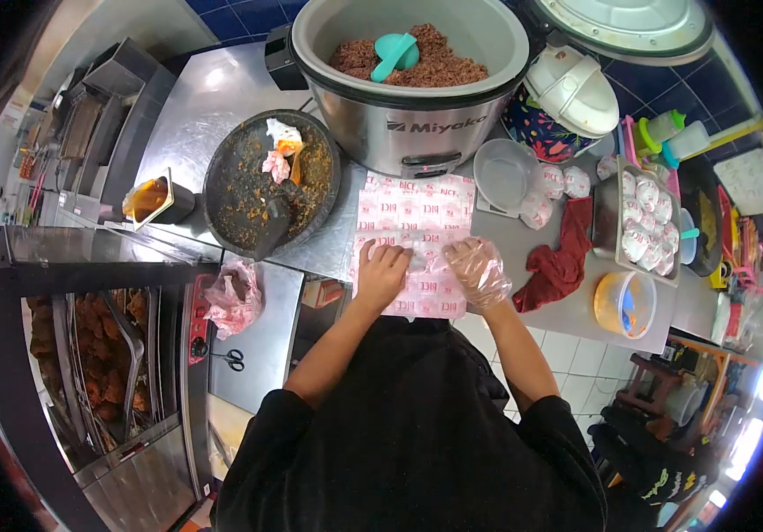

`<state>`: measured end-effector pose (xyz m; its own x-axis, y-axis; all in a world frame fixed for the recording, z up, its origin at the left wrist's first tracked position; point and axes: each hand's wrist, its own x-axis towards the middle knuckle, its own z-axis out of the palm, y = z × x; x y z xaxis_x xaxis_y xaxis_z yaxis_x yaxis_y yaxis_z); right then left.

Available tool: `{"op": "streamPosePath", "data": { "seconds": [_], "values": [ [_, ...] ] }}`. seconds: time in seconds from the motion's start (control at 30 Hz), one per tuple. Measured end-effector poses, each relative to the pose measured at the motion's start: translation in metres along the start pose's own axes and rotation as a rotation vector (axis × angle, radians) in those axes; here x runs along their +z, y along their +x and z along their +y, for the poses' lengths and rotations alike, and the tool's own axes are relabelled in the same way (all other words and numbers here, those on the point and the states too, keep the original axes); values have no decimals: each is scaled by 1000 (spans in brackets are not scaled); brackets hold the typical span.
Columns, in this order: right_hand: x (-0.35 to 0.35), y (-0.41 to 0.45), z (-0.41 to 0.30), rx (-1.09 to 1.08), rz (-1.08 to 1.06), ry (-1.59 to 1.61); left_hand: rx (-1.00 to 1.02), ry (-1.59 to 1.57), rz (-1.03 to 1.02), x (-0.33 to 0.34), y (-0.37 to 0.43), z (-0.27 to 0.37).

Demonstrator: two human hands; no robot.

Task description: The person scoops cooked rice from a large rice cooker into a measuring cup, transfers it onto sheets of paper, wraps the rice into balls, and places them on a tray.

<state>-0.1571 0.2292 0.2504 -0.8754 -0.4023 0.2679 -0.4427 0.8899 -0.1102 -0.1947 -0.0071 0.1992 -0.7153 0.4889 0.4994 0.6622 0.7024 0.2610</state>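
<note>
A stack of printed wrapping paper sheets [415, 292] lies on the steel counter before me. My left hand [383, 272] is bare and rests with bent fingers on the left part of the top sheet. On the right part, my right hand [476, 271] wears a see-through plastic glove, its fingertips down on the paper. Between the hands is a pale, glossy patch, too faint to name. Just beyond the paper stands a large Miyako rice cooker [415, 133], lid raised. Inside it, a turquoise rice scoop [395, 56] lies on reddish-brown rice [448, 63].
Left are a stone mortar [222, 206] with pestle, a sauce container [148, 199] and a fried-food display cabinet [109, 272]. Right are a plastic bowl [504, 169] on a scale, a red cloth [561, 263], a steel pan [611, 233] of wrapped portions and a plastic tub [608, 312].
</note>
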Motion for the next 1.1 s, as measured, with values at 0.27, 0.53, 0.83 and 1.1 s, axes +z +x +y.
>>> {"op": "streamPosePath", "data": {
  "seconds": [0.27, 0.53, 0.83, 1.1],
  "values": [
    [15, -7, 1, 17, 34, -55, -7, -32, 25, 3, -8, -8],
    [18, -1, -58, -145, -143, 70, -88, -144, 26, 4, -3, -9],
    [37, 18, -63, 227, -97, 257, -81, -80, 68, -4, -4, -5],
    [67, -42, -15, 615, 310, 459, -171, -100, 78, 7, -12, 2]
  ]
}}
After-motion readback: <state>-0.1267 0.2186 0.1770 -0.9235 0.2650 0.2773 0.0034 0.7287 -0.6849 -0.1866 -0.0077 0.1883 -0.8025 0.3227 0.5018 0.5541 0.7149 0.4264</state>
